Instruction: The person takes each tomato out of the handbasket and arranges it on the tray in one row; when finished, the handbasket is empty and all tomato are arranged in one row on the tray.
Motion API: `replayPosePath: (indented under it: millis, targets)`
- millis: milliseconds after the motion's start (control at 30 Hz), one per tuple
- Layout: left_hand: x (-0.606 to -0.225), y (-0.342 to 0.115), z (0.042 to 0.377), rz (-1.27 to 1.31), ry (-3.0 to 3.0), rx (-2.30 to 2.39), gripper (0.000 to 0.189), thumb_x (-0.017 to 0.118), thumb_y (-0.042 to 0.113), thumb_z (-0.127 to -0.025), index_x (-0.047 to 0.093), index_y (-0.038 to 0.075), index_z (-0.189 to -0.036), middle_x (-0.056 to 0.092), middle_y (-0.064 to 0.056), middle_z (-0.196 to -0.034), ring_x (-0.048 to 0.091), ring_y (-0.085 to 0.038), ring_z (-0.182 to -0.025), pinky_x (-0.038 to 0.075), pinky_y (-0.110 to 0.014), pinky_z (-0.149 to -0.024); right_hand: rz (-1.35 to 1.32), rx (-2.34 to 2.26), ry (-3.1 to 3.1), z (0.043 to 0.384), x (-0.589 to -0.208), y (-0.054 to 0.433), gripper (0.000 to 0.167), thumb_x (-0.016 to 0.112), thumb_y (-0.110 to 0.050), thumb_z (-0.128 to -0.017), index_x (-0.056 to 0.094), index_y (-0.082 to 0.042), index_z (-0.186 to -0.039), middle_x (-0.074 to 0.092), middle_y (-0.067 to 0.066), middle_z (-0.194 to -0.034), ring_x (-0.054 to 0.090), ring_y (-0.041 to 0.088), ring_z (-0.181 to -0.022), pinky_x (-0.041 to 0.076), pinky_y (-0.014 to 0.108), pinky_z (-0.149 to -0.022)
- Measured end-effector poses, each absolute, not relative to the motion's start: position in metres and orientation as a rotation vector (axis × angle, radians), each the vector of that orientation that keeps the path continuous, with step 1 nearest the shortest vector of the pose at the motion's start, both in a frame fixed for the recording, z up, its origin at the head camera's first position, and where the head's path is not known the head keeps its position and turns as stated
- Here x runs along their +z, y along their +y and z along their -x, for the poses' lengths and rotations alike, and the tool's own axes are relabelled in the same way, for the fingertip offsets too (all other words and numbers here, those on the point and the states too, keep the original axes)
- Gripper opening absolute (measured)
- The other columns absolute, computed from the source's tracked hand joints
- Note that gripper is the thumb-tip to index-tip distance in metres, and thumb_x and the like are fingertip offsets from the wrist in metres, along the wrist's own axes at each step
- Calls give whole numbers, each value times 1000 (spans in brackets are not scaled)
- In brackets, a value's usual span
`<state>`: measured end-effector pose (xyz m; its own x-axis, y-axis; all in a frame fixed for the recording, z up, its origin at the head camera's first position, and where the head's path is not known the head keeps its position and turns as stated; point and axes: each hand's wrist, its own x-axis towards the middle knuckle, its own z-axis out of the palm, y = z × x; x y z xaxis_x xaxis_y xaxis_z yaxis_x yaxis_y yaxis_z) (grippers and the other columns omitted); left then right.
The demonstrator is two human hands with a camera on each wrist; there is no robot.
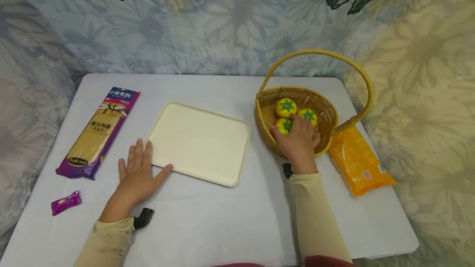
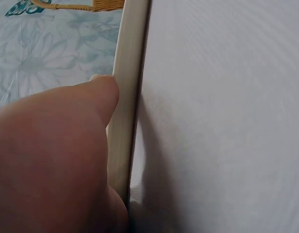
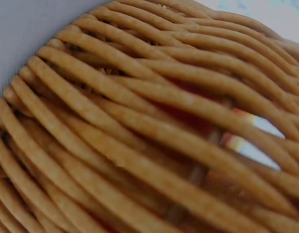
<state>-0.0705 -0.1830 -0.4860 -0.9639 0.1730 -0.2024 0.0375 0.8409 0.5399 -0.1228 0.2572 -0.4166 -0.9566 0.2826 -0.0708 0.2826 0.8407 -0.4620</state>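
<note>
My left hand [image 1: 137, 180] lies with straight, spread fingers at the near left corner of a cream rectangular tray [image 1: 200, 143]. In the left wrist view its thumb [image 2: 103, 97] touches the tray's rim [image 2: 127, 73]. My right hand [image 1: 298, 141] reaches into a wicker basket [image 1: 267, 131] at the right. Its thumb and index finger are around the front yellow-red fruit [image 1: 283, 126], which has a green star-shaped top. Beside it sit another such fruit [image 1: 285, 107] and a third [image 1: 308, 115], partly behind the fingers. The right wrist view shows only the basket's woven side [image 3: 115, 107], with red behind the gaps.
A purple pasta packet [image 1: 98, 133] lies left of the tray, with a small purple wrapped candy [image 1: 66, 203] nearer me. An orange packet [image 1: 360, 162] lies right of the basket, partly under its tall arched handle [image 1: 365, 77]. A white cloth [image 1: 215, 226] covers the table.
</note>
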Motion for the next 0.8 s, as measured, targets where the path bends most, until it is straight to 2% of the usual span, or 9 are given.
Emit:
replayPosePath:
  millis: [267, 433, 533, 600, 733, 800]
  targets:
    - [-485, -183, 72, -152, 2739, 810, 110, 47, 72, -102, -9, 5, -169, -32, -17, -170, -31, -42, -154, -25, -73, -112, 517, 737, -3068, 127, -414, 256, 80, 65, -60, -99, 45, -9, -158, 39, 17, -166, 2, 41, -160, -3, 78, -116]
    - [-485, -184, 72, -155, 2739, 826, 110, 48, 73, -101, -4, 4, -169, -32, -17, -170, -31, -43, -154, -25, -74, -111, 516, 741, -2999, 125, -414, 252, 80, 68, -56, -98, 48, -7, -157, 44, 19, -162, 11, 41, -159, 0, 75, -117]
    - [-486, -185, 73, -157, 2745, 840, 109, 48, 74, -101, -1, 4, -170, -31, -17, -170, -30, -42, -154, -25, -73, -111, 480, 730, -2923, 124, -415, 250, 80, 69, -54, -98, 48, -4, -157, 44, 25, -159, 21, 45, -156, 7, 72, -120]
    - [-487, -185, 73, -158, 2751, 844, 109, 47, 74, -101, 1, 4, -170, -31, -17, -171, -30, -42, -155, -25, -73, -111, 431, 734, -2861, 123, -418, 250, 78, 69, -50, -99, 47, -2, -157, 46, 28, -155, 29, 46, -152, 16, 68, -121]
    - [-487, -185, 73, -156, 2751, 847, 109, 47, 75, -100, 2, 4, -170, -31, -17, -171, -30, -43, -155, -25, -73, -111, 331, 786, -2727, 120, -421, 250, 75, 74, -41, -99, 46, -1, -156, 51, 26, -148, 45, 44, -139, 36, 59, -115]
    - [-486, -185, 72, -154, 2745, 853, 109, 47, 75, -100, 2, 4, -170, -30, -17, -171, -30, -43, -155, -25, -72, -112, 301, 844, -2656, 118, -419, 246, 74, 76, -38, -99, 47, -3, -157, 52, 23, -148, 50, 41, -133, 42, 57, -111]
